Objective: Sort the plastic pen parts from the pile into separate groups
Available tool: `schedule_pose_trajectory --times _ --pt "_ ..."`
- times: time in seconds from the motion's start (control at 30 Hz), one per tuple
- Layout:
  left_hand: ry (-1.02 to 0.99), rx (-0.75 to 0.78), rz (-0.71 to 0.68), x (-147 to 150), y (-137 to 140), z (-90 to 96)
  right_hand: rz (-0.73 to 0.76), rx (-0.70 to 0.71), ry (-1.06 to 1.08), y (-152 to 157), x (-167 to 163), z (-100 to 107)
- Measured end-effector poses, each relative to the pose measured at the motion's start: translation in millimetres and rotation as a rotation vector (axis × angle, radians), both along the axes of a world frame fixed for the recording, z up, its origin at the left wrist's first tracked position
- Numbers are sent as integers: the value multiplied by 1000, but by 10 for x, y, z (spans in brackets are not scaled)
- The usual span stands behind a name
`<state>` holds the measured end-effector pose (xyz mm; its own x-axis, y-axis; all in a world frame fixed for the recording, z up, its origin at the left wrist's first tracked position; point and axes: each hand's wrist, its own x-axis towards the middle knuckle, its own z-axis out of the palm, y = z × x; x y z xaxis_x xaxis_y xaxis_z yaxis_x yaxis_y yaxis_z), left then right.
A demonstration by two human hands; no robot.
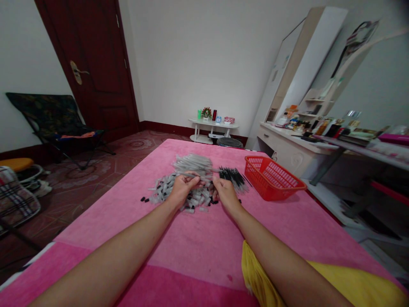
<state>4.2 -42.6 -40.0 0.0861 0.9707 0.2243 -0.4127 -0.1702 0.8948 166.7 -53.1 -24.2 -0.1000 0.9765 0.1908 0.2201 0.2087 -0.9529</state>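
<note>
My left hand [182, 187] is closed, with the thumb and fingers pinched on a thin translucent pen barrel. Close beside it, my right hand [225, 191] is pinched too, but what its fingertips hold is too small to make out. Beneath and around both hands spreads a heap of clear pen caps [164, 187] mixed with small black plugs [145, 199]. Behind the hands lies a stack of translucent pen barrels [193, 162]. A bundle of black-tipped pen refills [232, 177] rests just right of my right hand.
A red plastic basket [270, 194] stands on the pink cloth [191, 243] to the right. Yellow fabric [345, 279] lies at the front right under my forearm. Beyond are a low white shelf [214, 123], a cluttered dressing table [287, 145] and a folding chair [54, 115].
</note>
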Motion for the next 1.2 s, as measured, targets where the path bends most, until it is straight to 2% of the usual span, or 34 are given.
schedule_pose_trajectory --times 0.13,0.3,0.43,0.6,0.73,0.87,1.0,1.2 --pt "-8 -9 23 -7 5 -7 -14 47 46 -23 -12 31" --pt "-6 17 -1 -6 -3 -12 -16 79 -126 8 25 3" --pt "-11 5 10 -11 1 -12 -7 121 -120 10 36 -20" --pt "5 11 4 -24 9 -26 26 80 -146 -1 21 -18" --pt "17 10 4 -31 20 -46 20 130 -97 2 17 -18" --pt "24 26 -11 -29 12 -36 43 89 -136 16 23 -36" --pt "16 34 -8 -27 9 -37 17 129 -126 36 29 -54" --pt "21 46 -13 -36 6 -39 56 84 -70 30 22 -40"
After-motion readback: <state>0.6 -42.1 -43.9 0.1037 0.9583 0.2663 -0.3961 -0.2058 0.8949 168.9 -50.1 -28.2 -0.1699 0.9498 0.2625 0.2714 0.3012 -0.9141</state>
